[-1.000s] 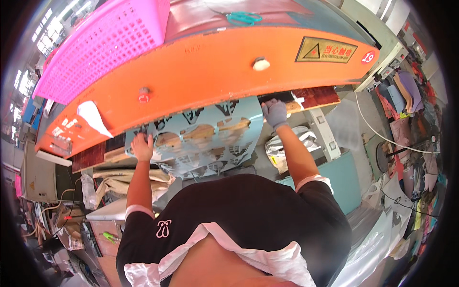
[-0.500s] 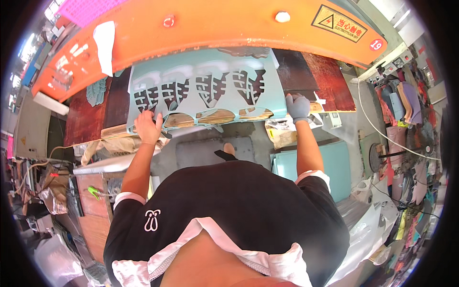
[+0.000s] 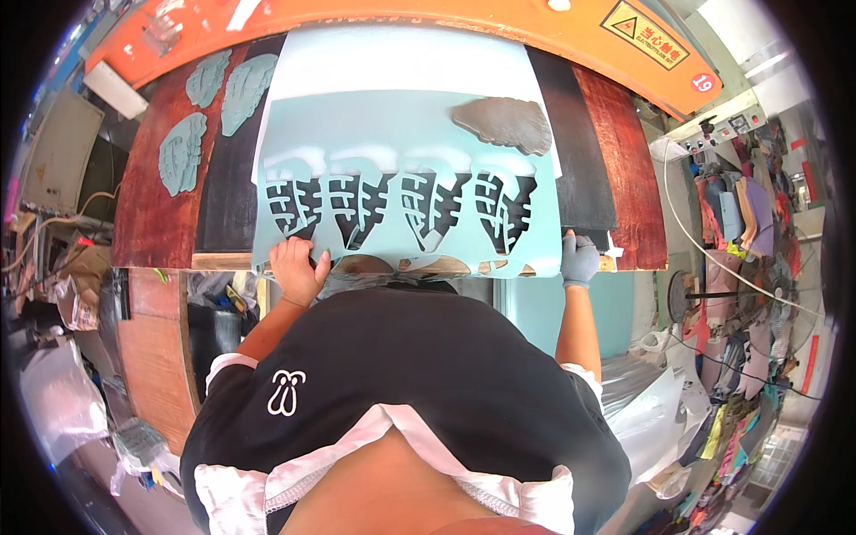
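Observation:
A light blue-green sheet (image 3: 374, 125) lies over the dark cutting board, with a row of several ribbed, leaf-like shapes cut out of it. Along its near edge run rounded cut-outs. My bare left hand (image 3: 299, 270) grips that edge near the left corner, fingers over the top. At the near right corner, my right hand (image 3: 580, 259), in a grey glove with bare fingertips, is closed at the sheet's edge; its thumb is partly hidden. A dark grey-brown ribbed piece (image 3: 502, 125) rests on the sheet's right part, apart from both hands.
Blue-green cut pieces (image 3: 183, 153) lie on the left of the board. An orange machine beam (image 3: 499, 20) spans the far side. Red-brown board (image 3: 629, 169) shows at the right. Below the right edge stand more blue-green sheets (image 3: 535, 312); colourful scraps (image 3: 744, 205) hang further right.
My view has shifted forward over the board, and the beam sits higher in the picture. The dark piece and cut pieces now show fully. Both hands stay at the sheet's near edge.

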{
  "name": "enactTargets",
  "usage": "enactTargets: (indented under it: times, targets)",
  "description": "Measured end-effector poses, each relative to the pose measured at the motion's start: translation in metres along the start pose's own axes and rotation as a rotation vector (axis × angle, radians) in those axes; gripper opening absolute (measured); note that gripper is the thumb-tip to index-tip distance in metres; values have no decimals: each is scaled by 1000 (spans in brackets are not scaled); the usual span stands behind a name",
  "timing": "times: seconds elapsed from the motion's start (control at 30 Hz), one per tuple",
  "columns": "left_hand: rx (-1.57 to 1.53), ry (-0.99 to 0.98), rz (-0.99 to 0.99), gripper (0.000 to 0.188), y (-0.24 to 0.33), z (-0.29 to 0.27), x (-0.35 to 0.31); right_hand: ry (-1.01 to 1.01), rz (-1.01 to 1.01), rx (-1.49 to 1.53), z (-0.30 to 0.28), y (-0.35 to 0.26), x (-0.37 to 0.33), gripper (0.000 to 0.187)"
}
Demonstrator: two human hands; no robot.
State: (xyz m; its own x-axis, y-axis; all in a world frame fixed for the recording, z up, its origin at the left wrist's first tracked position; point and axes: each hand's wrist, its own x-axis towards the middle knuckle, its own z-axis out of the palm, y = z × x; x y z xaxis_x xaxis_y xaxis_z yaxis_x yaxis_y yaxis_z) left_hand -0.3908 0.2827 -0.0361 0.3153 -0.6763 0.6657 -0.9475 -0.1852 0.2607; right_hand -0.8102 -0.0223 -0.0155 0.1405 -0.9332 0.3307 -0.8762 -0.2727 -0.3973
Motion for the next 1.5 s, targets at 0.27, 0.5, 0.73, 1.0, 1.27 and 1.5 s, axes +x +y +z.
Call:
enactTargets:
  times: [0.27,0.5,0.73,1.0,1.27,1.5]
  targets:
    - [-99,-120,-43,27,3,-16,10,-47,-492,121,11,-93,88,54]
    - [-65,-2,-187,30,5,14,73,-459,-874,-307,53,-200,176,80]
    - [-124,-251,-51,48,56,79,129,-680,-933,-491,28,-191,202,101]
    - [-252,-464,0,70,83,131,194,-324,-625,-12,54,-129,173,100]
    - [-158,-811,218,102,154,200,273,14,-443,235,82,-99,134,93]
    - [-264,-818,286,98,160,213,286,-54,-482,273,69,-98,135,91]
